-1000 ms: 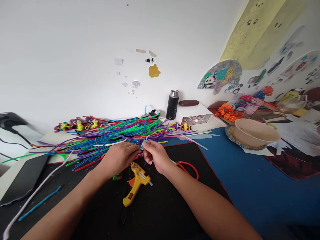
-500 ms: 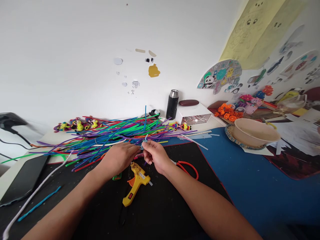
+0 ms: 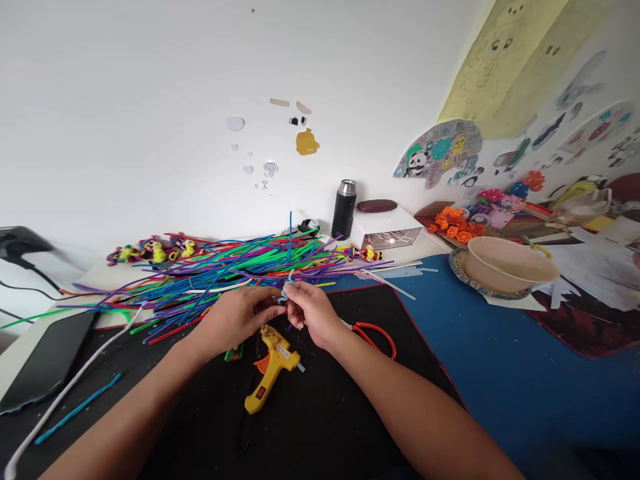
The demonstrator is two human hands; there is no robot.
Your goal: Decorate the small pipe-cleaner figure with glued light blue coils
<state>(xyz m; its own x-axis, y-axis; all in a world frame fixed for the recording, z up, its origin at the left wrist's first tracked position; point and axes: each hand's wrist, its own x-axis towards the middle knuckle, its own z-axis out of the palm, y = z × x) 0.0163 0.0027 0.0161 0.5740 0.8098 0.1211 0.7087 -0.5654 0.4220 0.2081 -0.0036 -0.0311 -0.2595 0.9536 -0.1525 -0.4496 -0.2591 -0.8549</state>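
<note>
My right hand (image 3: 311, 308) is closed, pinching a short light blue pipe cleaner (image 3: 287, 291) bent into curls. From the left, my left hand (image 3: 245, 317) has its thumb and fingertips closed around the lower curl of the same piece; the exact contact is partly hidden. Just below both hands, a yellow glue gun (image 3: 274, 373) lies on the black mat. Red-handled pliers or scissors (image 3: 375, 339) rest to the right, partly behind my right forearm.
A heap of coloured pipe cleaners (image 3: 235, 267) spreads behind my hands. A black flask (image 3: 345, 210) and white box (image 3: 387, 230) stand by the wall. On the right is a pale bowl (image 3: 515, 267). A phone (image 3: 47, 360) and blue twisted piece (image 3: 77, 409) lie left.
My left hand's thumb has come into view, and its fingers have parted from lying flat to surround the light blue pipe cleaner. My right hand stays nearly in place.
</note>
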